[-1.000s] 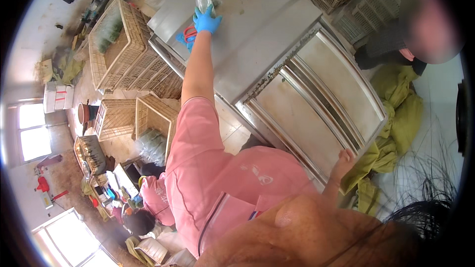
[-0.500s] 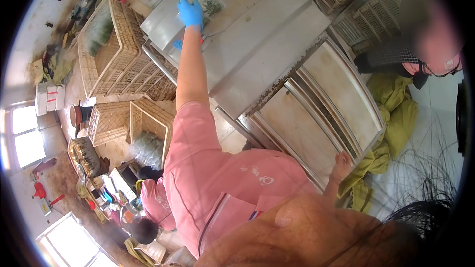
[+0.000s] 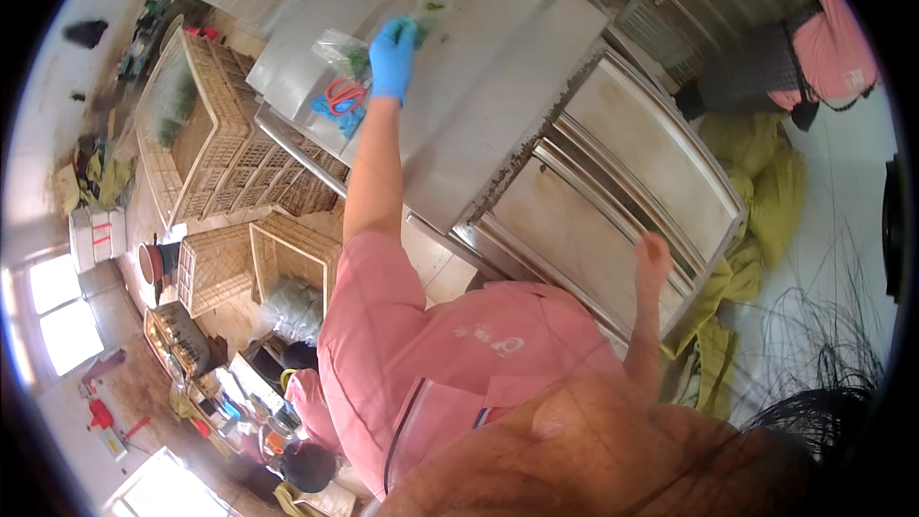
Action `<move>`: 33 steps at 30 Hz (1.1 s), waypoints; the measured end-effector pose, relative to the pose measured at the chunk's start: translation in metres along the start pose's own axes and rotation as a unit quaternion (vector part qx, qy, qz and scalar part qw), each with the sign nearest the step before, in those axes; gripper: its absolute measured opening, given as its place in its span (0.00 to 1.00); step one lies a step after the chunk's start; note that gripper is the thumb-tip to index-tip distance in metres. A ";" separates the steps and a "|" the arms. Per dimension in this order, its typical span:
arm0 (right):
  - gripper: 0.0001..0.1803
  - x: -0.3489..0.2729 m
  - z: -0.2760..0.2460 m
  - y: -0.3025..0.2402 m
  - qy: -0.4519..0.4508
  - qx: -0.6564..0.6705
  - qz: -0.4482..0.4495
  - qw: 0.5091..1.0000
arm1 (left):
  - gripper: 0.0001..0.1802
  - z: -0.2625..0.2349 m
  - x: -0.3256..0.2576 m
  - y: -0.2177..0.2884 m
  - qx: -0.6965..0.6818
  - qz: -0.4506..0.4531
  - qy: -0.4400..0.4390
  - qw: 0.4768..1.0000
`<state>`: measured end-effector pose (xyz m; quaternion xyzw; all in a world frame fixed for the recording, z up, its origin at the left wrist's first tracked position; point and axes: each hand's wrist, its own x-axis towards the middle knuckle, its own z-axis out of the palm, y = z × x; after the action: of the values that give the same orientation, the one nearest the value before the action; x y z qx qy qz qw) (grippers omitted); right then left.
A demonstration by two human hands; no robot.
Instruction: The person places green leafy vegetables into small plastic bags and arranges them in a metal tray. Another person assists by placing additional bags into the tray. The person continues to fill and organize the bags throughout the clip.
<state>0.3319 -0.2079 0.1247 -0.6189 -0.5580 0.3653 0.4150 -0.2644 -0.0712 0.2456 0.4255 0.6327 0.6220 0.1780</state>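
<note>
While my left hand (image 3: pixel 392 56), gloved in blue, stretches far out over the steel table (image 3: pixel 498 105), its fingers reach a clear bag of greens (image 3: pixel 428 8) lying flat there; whether they have closed on it I cannot tell. Another bag of greens (image 3: pixel 347 55) and red-handled scissors (image 3: pixel 343 96) lie beside that wrist, so bagging looks partly done. My right hand (image 3: pixel 654 257) is bare, resting loosely on the table's near edge, well apart.
</note>
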 end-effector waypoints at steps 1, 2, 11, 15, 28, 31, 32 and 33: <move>0.10 0.010 0.022 -0.026 -0.028 0.022 0.001 0.999 | 0.13 0.013 -0.025 0.013 -0.038 -0.026 -0.042 0.998; 0.11 0.021 0.045 -0.057 -0.045 0.036 -0.038 0.998 | 0.13 0.025 -0.053 0.024 -0.076 -0.055 -0.085 0.992; 0.11 0.053 0.123 -0.113 -0.184 0.036 0.050 0.981 | 0.15 0.109 -0.246 0.007 -0.055 -0.279 -0.330 0.900; 0.11 0.032 0.150 -0.037 -0.149 0.009 0.124 0.981 | 0.15 0.125 -0.267 -0.050 0.235 -0.108 -0.329 0.908; 0.08 0.057 0.122 -0.002 -0.129 -0.487 -0.249 0.827 | 0.15 0.151 -0.254 -0.055 0.360 -0.116 -0.328 0.865; 0.04 0.054 0.122 -0.010 -0.129 -0.480 -0.250 0.831 | 0.13 0.158 -0.246 -0.052 0.369 -0.121 -0.290 0.875; 0.04 0.055 0.121 -0.015 -0.126 -0.477 -0.253 0.832 | 0.12 0.160 -0.245 -0.056 0.356 -0.122 -0.278 0.884; 0.04 0.054 0.122 -0.015 -0.129 -0.481 -0.255 0.829 | 0.12 0.162 -0.244 -0.059 0.342 -0.124 -0.266 0.892</move>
<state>0.2209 -0.1404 0.0915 -0.5235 -0.8493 0.0087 0.0678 -0.0207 -0.1450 0.0894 0.5279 0.7830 0.2030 0.2589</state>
